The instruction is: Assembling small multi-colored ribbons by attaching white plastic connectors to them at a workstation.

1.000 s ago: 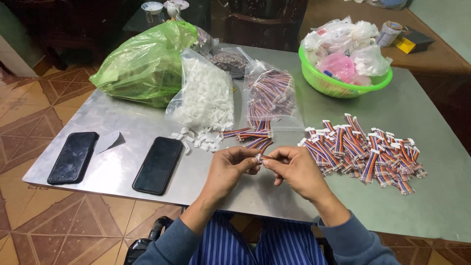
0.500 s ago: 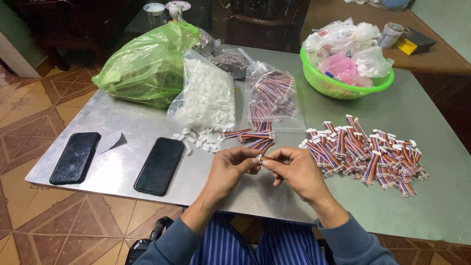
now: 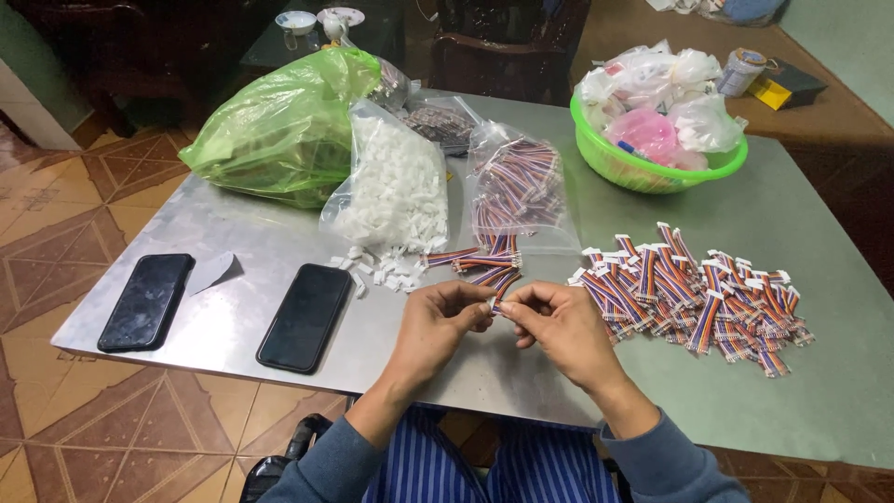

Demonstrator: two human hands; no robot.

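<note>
2 black phones (image 3: 305, 316) lie near the surface's (image 3: 233, 242) front edge. Left hand (image 3: 438, 323) and right hand (image 3: 559, 326) pinch 1 striped wire connector (image 3: 494, 305) between fingertips above bare metal. Finished wire pile (image 3: 694, 293) lies right.

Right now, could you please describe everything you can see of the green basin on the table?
The green basin is round, bright lime, plastic by its look, standing upright at the far right of the metal table. It is heaped above its rim with knotted clear and white plastic bags, one showing pink contents. Neither hand touches it.
</note>
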